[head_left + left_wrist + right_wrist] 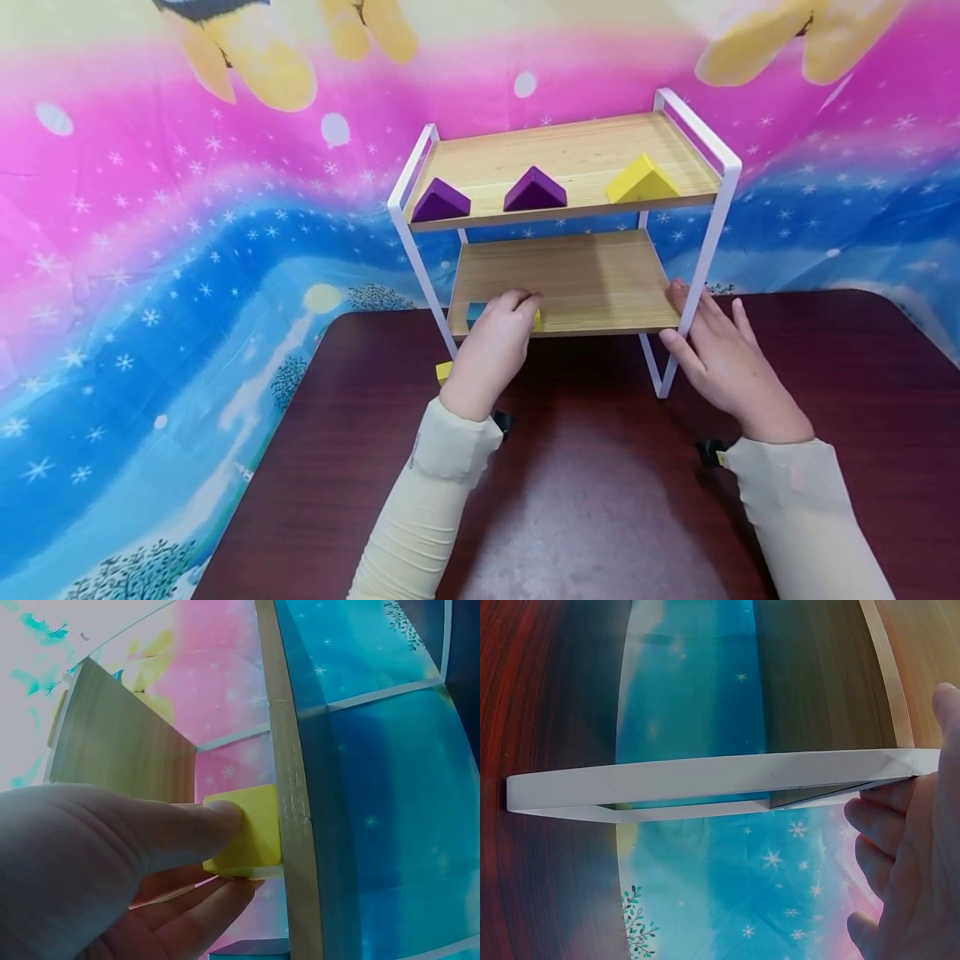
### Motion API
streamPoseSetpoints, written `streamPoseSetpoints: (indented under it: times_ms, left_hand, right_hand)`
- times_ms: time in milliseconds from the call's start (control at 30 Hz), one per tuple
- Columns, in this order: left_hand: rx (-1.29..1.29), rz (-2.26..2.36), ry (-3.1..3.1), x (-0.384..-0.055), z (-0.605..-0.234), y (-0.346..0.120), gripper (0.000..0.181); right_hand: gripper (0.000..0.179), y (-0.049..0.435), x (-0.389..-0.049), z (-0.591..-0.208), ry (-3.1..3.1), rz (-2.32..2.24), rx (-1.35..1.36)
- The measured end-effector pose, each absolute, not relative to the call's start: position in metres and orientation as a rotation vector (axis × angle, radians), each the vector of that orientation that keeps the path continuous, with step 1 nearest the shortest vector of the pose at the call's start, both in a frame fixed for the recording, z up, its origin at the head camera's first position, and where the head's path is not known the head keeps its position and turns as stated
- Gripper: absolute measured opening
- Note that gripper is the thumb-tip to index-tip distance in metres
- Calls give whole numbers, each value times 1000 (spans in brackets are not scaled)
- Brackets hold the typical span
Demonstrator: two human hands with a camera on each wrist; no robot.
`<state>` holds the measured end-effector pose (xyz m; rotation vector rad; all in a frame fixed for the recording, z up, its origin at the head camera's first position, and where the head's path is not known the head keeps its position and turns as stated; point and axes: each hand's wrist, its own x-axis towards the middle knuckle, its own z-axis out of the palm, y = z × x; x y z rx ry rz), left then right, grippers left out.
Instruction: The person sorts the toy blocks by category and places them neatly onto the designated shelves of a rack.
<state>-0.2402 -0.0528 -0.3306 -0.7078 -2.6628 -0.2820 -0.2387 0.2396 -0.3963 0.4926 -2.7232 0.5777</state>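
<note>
My left hand (495, 350) is over the front left of the lower wooden shelf (600, 308). It pinches a yellow block (259, 832) between thumb and fingers, with the block at the shelf's front edge. Just left of it sits a blue block (476, 313), partly hidden by the hand. My right hand (731, 367) rests against the white right leg (705, 242) of the two-tier rack, thumb in front and fingers extended behind. The right wrist view shows its fingertips (877, 825) beside the white frame.
On the upper shelf (555, 150) stand two purple triangular blocks (442, 202) and a yellow triangular block (643, 180). Another yellow block (443, 372) is low by the rack's left leg. The rack stands on a dark red-brown table (585, 500) before a patterned cloth (225, 250).
</note>
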Motion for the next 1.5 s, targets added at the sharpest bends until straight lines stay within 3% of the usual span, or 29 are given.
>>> streamPoseSetpoints:
  times_ms: [767,1500]
  left_hand:
    - [-705,-306,-2603,-242,-337,-51,35]
    - [-636,-461,-2400,-213,-345,-77,25]
  right_hand:
    - [63,240,-240,-395,-2728,593,497]
    - [63,240,-238,-396,-2732,574,485]
